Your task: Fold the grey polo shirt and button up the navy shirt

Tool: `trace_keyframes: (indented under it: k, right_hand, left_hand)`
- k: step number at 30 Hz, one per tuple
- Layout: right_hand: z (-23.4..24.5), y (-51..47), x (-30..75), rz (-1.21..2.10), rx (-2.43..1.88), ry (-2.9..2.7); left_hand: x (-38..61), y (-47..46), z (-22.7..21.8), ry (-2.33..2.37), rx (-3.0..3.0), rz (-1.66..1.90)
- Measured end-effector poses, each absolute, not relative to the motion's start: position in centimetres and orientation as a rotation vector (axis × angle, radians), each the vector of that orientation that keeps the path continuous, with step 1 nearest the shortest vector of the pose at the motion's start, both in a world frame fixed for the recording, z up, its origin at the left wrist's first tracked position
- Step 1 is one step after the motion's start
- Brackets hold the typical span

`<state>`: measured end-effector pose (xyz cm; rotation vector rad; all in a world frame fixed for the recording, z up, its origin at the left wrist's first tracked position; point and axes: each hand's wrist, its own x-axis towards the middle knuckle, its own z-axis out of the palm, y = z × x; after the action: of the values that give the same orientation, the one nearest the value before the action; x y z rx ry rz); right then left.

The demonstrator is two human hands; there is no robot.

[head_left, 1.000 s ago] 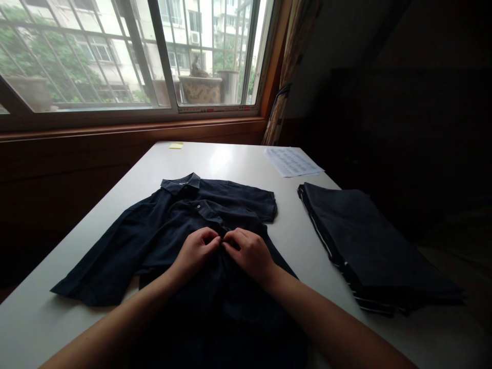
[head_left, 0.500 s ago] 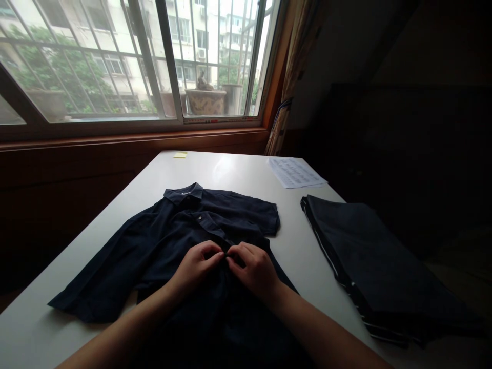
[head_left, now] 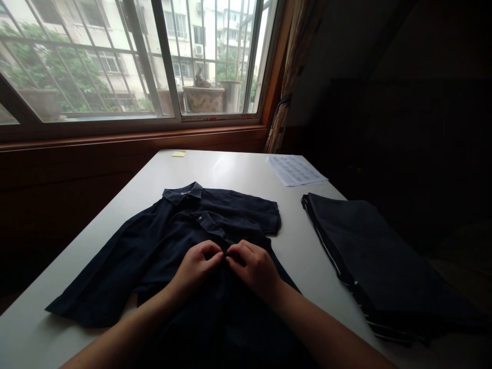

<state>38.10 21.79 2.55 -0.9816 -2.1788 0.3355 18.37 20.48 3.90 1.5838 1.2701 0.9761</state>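
A dark navy short-sleeved shirt (head_left: 161, 251) lies front up with its collar pointing away from me and its sleeves spread. One pale button shows on its front below the collar. Over the middle of the front placket, my left hand (head_left: 202, 261) pinches the fabric between thumb and fingers. My right hand (head_left: 251, 261) pinches the same spot from the other side, the fingertips of both hands almost meeting. Whatever button or hole lies between the fingertips is too small and dark to make out.
Folded dark garments (head_left: 369, 251) with white edging lie along the right side of the white table (head_left: 230, 169). Printed sheets (head_left: 295, 170) rest at the far right corner, and a yellow sticky note (head_left: 179, 153) at the far left. A barred window stands behind.
Both hands keep their pinch on the shirt front at nearly the same place. The view has shifted very slightly; nothing else has visibly moved.
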Motion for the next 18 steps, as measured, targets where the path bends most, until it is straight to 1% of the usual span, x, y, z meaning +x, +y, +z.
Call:
trace_keyframes:
  k: [10, 18]
  right_hand:
    - [2.88, 21.8, 37.94, 0.375, -0.951, -2.176]
    - [3.4, 21.88, 37.97, 0.473, -0.927, -2.106]
  left_hand:
    - [18.53, 20.59, 3.68, 1.301, 1.596, 0.995]
    - [18.37, 20.59, 4.25, 1.264, 1.539, 0.985]
